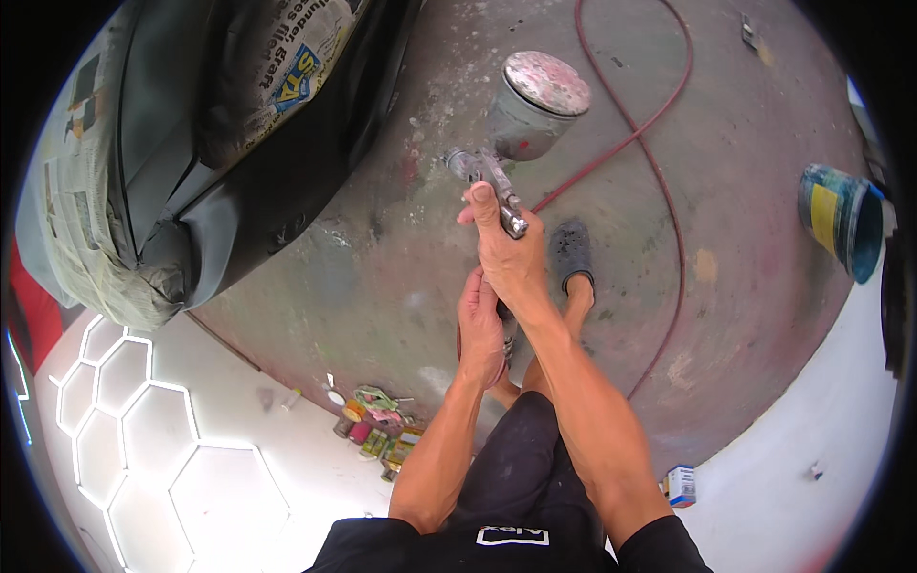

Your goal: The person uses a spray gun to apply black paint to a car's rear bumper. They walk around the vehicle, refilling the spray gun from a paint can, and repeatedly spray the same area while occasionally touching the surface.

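Note:
A metal spray gun (487, 181) with a paint-spattered cup (540, 107) on top is in my right hand (516, 258). The fingers wrap its handle and the thumb lies up along its back. Its nozzle points up and left, towards a dark car body (258, 224) masked with newspaper (301, 76) and tape. Just below, my left hand (480, 320) is closed around the red air hose near the base of the handle. That grip is partly hidden by my right wrist. The red air hose (669, 181) loops across the floor on the right.
A paint-stained bucket (841, 220) with a yellow label stands at the far right. Several cans and rags (377, 425) are by the wall at lower left, near hexagonal lights (196, 411). A small blue and white box (680, 487) is at lower right. My shoe (573, 250) is beside the hose.

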### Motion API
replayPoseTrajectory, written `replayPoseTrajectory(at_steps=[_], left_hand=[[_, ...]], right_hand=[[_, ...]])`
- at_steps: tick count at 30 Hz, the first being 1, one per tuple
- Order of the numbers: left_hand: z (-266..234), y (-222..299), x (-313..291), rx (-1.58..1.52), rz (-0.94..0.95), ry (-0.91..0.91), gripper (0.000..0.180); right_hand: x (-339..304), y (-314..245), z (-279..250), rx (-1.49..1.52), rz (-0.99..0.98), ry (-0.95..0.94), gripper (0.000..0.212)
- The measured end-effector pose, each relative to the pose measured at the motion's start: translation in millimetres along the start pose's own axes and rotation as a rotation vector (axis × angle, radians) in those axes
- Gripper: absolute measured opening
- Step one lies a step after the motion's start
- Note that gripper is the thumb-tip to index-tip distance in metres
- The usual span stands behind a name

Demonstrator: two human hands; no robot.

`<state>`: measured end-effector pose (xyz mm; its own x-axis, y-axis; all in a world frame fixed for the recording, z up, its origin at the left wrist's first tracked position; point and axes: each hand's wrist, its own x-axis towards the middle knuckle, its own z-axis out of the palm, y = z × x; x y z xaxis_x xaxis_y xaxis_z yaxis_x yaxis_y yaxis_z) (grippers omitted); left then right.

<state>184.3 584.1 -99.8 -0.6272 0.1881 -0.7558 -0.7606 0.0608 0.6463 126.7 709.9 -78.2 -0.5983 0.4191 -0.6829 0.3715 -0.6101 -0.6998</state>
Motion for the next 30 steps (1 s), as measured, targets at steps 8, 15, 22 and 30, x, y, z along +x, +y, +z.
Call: replayPoseTrajectory(at_steps=[8,15,22,30], left_hand=[[19.5,-5.0,28.0,0.015,0.07,0.243,0.051],[24.4,-46.3,-12.1,0.319,-0.059,0.24,0.062],[62.9,-54.2,4.9,0.171,-0.217,0.086,0.045],[140.1,-79.0,16.1,0.763,-0.467,0.106,0.037]], right_hand=[[61.2,-0.9,16.4,-0.23,0.113,-0.315,0.067],[111.6,-1.2,28.9,-0.259,-0.077,-0.249,0.066],[120.8,-33.8,48.7,-0.319,0.095,-0.401,0.064],[231.2,-135.5,20.1,-0.481,-0.079,-0.351,0.067]])
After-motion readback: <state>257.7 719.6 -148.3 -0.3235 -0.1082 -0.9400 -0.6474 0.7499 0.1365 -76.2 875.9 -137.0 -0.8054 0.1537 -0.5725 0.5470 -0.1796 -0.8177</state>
